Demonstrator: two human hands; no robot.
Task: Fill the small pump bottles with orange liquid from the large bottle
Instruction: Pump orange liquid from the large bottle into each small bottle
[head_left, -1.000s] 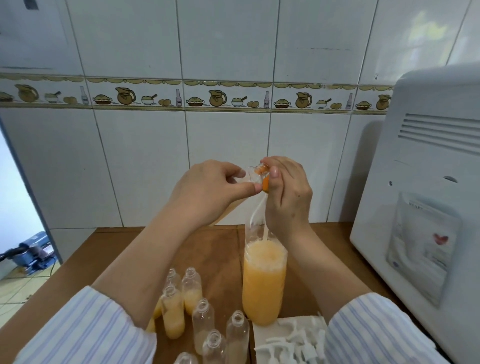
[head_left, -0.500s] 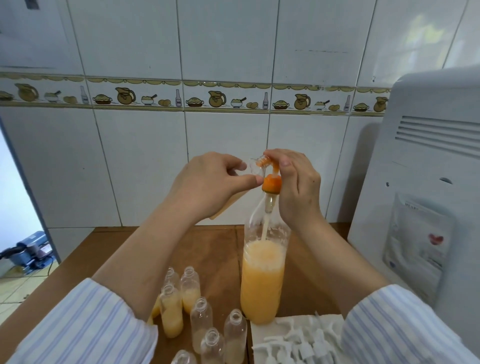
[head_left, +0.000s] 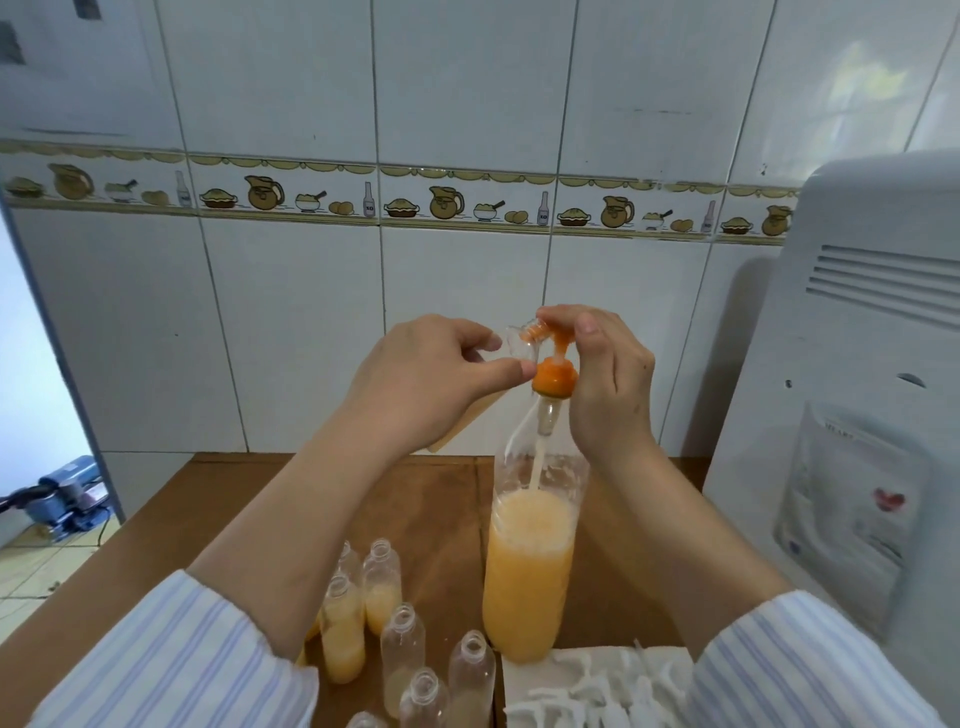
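Observation:
The large clear bottle (head_left: 529, 571) stands on the wooden table (head_left: 431, 499), about half full of orange liquid. An orange pump (head_left: 555, 378) sits on its neck. My right hand (head_left: 610, 384) grips the pump head from above, its spout pointing left. My left hand (head_left: 431, 384) holds a small clear bottle (head_left: 522, 340) tilted, its mouth against the spout; most of its body is hidden by my fingers. Several small open bottles (head_left: 402, 649) stand at the front, two of which (head_left: 343, 631) hold orange liquid.
A white appliance (head_left: 857, 415) stands close on the right. White pump tops (head_left: 587, 686) lie on a white tissue in front of the large bottle. The tiled wall (head_left: 467, 270) is right behind the table. The table's left edge drops to the floor.
My right hand has risen with the pump head, uncovering the orange pump collar. My left hand has kept the small bottle at the spout.

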